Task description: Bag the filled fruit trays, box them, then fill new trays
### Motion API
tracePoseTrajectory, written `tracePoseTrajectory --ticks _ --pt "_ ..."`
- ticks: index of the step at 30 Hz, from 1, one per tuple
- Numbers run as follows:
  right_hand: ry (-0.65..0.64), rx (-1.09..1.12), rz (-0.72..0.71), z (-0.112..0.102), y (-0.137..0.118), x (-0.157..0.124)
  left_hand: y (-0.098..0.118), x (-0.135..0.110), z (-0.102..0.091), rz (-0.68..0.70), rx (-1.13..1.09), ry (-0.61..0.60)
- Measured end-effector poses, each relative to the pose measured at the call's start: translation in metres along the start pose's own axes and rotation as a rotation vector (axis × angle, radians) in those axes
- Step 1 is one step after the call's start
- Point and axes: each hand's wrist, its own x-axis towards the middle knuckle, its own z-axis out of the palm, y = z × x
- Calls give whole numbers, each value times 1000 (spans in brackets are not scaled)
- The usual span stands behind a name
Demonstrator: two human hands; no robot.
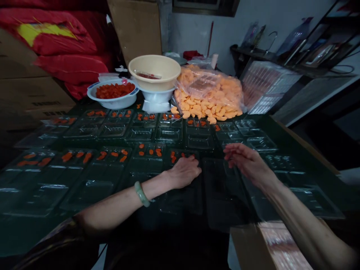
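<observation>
My left hand [184,172] lies palm down on a clear plastic blister tray [149,180], right beside a few orange pieces in its compartments. Its fingertips are hidden, so I cannot tell if they hold a piece. A green bangle [141,194] circles that wrist. My right hand [247,161] hovers over the same dark tabletop, fingers loosely curled and nothing visible in them. Further orange pieces [112,154] sit scattered through the trays to the left. A white bowl [112,101] of red-orange pieces and a bulging plastic bag of pale orange pieces [208,95] stand beyond the trays.
A beige basin [154,69] sits on a white bowl at the back. A stack of clear trays [267,86] stands to the far right. Cardboard boxes [25,82] and red sacks [64,41] fill the left side, and another box [270,243] sits by the near edge.
</observation>
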Motion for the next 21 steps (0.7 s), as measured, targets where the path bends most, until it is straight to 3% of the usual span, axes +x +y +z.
tracePoseTrajectory --ticks 6,9,14,21 --pt "-108 -719 -411 23 23 -1 -4 -1 0 -36 -38 37" --pt "-107 -880 -469 26 26 4 -6 -5 -8 -42 -94 117" --pt "32 -765 -445 1 27 7 2 7 -15 12 -226 228" --pt "67 -670 -400 -16 34 -3 20 39 4 -4 -127 96"
